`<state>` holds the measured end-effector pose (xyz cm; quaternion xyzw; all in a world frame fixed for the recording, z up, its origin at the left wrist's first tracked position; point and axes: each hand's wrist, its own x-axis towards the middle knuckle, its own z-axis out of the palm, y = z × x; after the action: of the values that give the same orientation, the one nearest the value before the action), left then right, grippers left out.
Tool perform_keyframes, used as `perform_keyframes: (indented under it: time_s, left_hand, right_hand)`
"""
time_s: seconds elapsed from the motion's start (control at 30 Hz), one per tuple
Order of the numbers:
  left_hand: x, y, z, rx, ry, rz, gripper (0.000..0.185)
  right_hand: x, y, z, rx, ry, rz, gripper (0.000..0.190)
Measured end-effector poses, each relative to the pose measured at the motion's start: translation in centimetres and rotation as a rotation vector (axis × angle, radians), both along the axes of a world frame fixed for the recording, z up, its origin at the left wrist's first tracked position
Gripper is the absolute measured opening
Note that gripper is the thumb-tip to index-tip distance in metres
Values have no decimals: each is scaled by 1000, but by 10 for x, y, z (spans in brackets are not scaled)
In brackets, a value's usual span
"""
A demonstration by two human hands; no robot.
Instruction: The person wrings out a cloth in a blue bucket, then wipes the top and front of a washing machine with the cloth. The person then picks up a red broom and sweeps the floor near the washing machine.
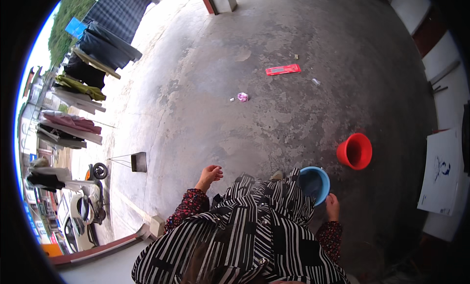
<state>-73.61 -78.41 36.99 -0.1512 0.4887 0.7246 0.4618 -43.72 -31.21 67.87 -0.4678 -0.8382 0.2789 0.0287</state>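
My left hand point(211, 176) hangs in the air at the left of my body, fingers loosely curled and holding nothing I can see. On the other side, my right hand point(332, 207) is beside the rim of a light blue plastic bucket point(325, 186). Whether it grips the rim or a handle cannot be told. The bucket's inside looks dark, and my black-and-white patterned garment point(253, 218) hides its left part. Farther right, a red plastic bucket point(341, 153) stands on the concrete floor point(205, 130), apart from my hand.
Ahead lie a red flat package point(283, 69), a pink-and-white crumpled wrapper point(242, 97) and small litter. A long-handled dustpan point(139, 162) stands left. Clothes point(106, 45) hang beyond it, near a parked scooter point(82, 207). A white box point(438, 172) is at right; a pillar point(222, 1) stands ahead.
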Motion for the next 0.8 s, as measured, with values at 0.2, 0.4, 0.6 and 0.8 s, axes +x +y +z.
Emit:
perform_keyframes:
  time_s: [0.2, 0.4, 0.6, 0.8]
  left_hand:
    - [21, 31, 18, -51, -3, 148, 28]
    - [79, 18, -38, -174, -268, 116, 24]
    - [64, 45, -84, -264, -111, -36, 24]
    - [-36, 133, -50, -211, 184, -173, 27]
  right_hand:
    - [-46, 57, -37, -359, 34, -38, 30]
    - [-31, 76, -53, -465, 104, -136, 32]
    - [128, 58, -69, -470, -5, -70, 19]
    - [172, -30, -17, -544, 362, -485, 24]
